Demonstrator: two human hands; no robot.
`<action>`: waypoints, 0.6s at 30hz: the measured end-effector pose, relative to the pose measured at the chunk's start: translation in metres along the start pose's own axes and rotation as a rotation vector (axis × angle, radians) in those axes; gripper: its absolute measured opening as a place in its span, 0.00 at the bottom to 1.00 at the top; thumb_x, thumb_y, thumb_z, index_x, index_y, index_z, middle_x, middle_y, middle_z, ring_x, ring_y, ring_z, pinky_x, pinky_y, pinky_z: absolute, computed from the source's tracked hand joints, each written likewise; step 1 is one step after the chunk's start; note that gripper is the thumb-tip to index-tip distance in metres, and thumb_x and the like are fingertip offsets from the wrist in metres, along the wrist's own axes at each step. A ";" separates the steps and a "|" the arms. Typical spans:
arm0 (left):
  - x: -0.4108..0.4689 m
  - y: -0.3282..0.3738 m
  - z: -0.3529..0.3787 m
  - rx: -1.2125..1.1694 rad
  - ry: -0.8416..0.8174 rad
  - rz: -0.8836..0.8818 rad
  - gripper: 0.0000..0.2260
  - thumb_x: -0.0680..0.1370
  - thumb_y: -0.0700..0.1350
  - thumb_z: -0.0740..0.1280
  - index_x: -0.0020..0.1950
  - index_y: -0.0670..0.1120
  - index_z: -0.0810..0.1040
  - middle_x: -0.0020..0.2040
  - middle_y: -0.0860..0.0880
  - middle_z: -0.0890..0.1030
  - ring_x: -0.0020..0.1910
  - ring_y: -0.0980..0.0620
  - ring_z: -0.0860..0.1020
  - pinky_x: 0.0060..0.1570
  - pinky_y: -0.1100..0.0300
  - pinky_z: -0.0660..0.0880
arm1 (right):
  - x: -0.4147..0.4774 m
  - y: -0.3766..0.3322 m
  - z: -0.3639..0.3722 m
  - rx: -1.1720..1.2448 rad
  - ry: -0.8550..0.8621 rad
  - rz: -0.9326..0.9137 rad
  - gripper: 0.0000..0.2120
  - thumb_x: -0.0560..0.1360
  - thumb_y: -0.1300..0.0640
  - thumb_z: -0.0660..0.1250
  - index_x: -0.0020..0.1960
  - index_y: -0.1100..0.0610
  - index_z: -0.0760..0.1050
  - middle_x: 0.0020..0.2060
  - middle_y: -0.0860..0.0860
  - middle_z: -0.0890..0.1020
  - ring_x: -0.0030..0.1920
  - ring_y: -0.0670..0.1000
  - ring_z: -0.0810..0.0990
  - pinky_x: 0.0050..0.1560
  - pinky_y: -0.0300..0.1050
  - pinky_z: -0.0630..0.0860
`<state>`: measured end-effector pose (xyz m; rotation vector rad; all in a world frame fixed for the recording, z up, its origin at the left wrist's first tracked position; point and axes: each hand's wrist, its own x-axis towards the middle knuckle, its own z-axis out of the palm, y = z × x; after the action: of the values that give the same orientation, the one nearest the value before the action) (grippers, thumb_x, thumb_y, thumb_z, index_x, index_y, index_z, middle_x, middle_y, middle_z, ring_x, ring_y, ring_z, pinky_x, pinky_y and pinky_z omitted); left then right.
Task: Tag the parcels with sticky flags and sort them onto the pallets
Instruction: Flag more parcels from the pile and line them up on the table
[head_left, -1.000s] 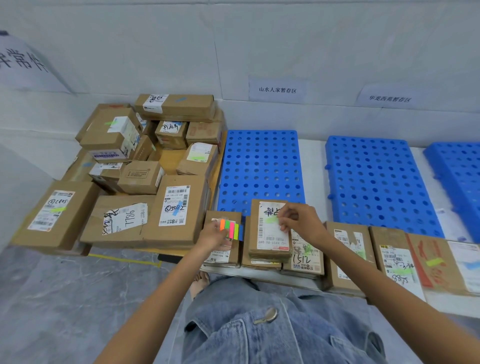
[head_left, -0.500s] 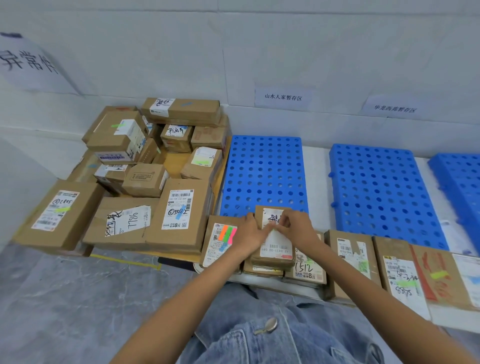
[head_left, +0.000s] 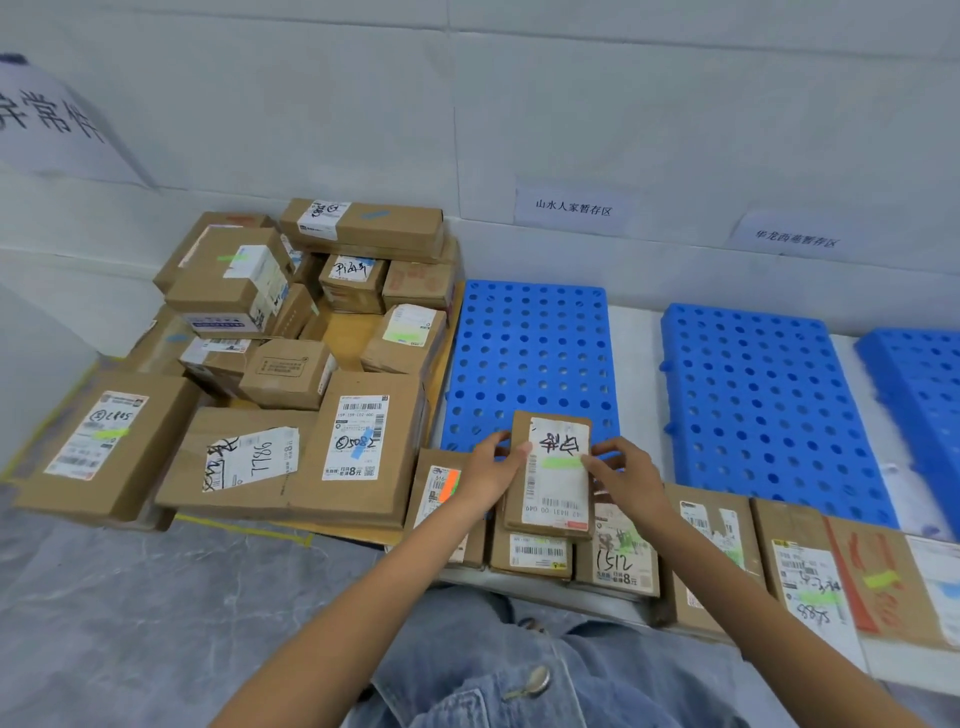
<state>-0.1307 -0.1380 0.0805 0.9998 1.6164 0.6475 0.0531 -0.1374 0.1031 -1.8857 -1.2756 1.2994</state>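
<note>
Parcels in the near row, right of the first blue pallet, already carry green flags. At that pallet's near edge, the left hand and the right hand grip one small parcel, flagged green, by its sides. Beyond, the pallet lies bare, so I judge that sorting has hardly begun.

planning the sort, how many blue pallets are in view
3: left blue pallet beside the parcel pile; middle blue pallet; right blue pallet, cut off by the frame edge. More may lie beyond.
</note>
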 end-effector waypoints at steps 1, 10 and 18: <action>0.000 0.009 -0.007 -0.034 0.031 0.027 0.24 0.78 0.54 0.64 0.71 0.45 0.67 0.64 0.49 0.73 0.63 0.49 0.73 0.59 0.54 0.73 | 0.001 -0.012 0.001 0.028 0.015 -0.025 0.06 0.75 0.57 0.68 0.49 0.58 0.74 0.41 0.57 0.80 0.40 0.56 0.82 0.44 0.54 0.81; 0.036 0.093 -0.151 -0.156 0.364 0.265 0.10 0.79 0.48 0.64 0.59 0.48 0.74 0.57 0.52 0.77 0.54 0.55 0.75 0.54 0.58 0.75 | 0.051 -0.165 0.073 0.158 -0.097 -0.248 0.14 0.79 0.60 0.60 0.64 0.56 0.73 0.51 0.52 0.77 0.53 0.54 0.77 0.55 0.52 0.77; 0.135 0.110 -0.300 0.115 0.266 0.073 0.16 0.81 0.46 0.59 0.68 0.44 0.70 0.62 0.47 0.76 0.57 0.49 0.76 0.57 0.52 0.74 | 0.124 -0.265 0.222 0.230 -0.374 0.009 0.14 0.80 0.63 0.57 0.64 0.60 0.70 0.58 0.57 0.77 0.50 0.53 0.76 0.48 0.47 0.75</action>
<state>-0.3968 0.0573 0.1856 1.0962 1.8731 0.7700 -0.2441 0.0663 0.1744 -1.5383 -1.2285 1.7819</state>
